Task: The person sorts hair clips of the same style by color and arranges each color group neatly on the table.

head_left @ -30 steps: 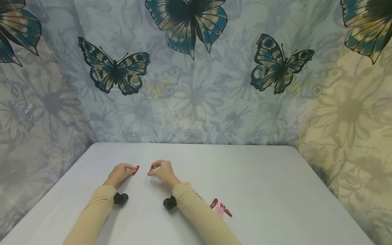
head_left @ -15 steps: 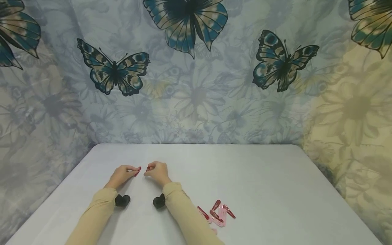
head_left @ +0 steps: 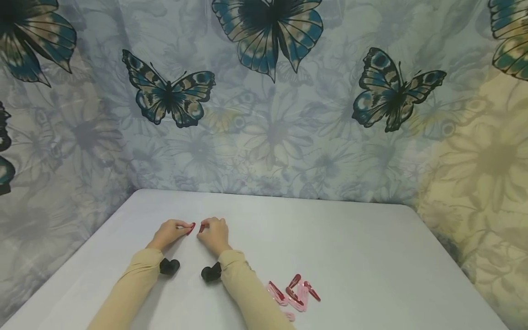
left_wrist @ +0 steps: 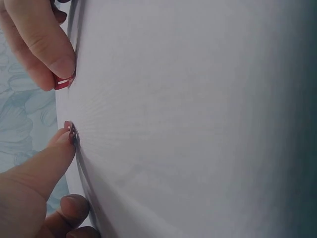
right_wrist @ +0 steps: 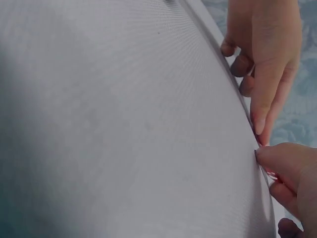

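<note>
My left hand [head_left: 168,234] pinches a red snap hair clip [head_left: 191,229] between thumb and fingertip, tilted upward over the white table. Just to its right, my right hand [head_left: 214,235] pinches a second red snap clip [head_left: 201,228]. The two clips are close together with a small gap between them. In the left wrist view the right hand's clip [left_wrist: 63,83] shows partly under its fingertips, and the left hand's clip [left_wrist: 70,131] stands on edge at the thumb. In the right wrist view, fingers mostly cover the right hand's red clip [right_wrist: 271,174].
A loose group of red snap clips [head_left: 312,291] and pink clips [head_left: 289,316] lies on the white table [head_left: 363,256], right of the right forearm. Black wrist cameras [head_left: 170,266] sit on both sleeves. A butterfly-print cloth [head_left: 272,137] stands behind the table.
The right hand has moved left with its clip, narrowing the gap to the left hand's clip. More of the clip pile shows beside the right sleeve. The head view has shifted slightly.
</note>
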The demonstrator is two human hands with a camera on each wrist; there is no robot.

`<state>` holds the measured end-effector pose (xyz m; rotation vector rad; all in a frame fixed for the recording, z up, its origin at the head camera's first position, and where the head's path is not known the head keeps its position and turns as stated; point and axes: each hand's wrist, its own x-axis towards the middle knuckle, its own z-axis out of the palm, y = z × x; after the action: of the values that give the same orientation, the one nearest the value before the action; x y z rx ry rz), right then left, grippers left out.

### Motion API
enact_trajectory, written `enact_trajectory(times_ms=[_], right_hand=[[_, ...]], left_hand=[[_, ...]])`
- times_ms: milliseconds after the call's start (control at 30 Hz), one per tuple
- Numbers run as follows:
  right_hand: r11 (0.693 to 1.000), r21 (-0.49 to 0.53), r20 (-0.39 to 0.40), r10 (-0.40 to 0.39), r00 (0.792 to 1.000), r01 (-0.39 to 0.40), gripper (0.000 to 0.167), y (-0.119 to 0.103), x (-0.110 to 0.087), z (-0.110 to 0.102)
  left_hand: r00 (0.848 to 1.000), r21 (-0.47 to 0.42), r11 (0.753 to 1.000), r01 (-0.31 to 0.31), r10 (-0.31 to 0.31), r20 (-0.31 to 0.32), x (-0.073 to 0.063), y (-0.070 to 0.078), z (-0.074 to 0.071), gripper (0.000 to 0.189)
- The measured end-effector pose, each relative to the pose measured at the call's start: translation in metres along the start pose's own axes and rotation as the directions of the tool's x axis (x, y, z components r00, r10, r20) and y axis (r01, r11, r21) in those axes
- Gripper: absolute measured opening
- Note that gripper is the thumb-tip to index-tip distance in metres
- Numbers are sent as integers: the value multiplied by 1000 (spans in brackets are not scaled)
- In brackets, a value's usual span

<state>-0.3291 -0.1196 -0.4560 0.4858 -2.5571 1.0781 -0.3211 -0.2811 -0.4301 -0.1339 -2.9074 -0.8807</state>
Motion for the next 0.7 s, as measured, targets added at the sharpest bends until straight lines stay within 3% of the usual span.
enact_trajectory(times_ms=[300, 700], right_hand=[[999, -17, 1, -32, 1000, 32, 24, 0, 0, -2], [999, -44, 61, 2, 998, 1, 31, -2, 2, -6]], left_hand=[[1000, -5, 1000, 13, -13, -7, 1, 1, 2, 23], [1000, -5, 1000, 15, -15, -14, 0, 0, 2, 24]])
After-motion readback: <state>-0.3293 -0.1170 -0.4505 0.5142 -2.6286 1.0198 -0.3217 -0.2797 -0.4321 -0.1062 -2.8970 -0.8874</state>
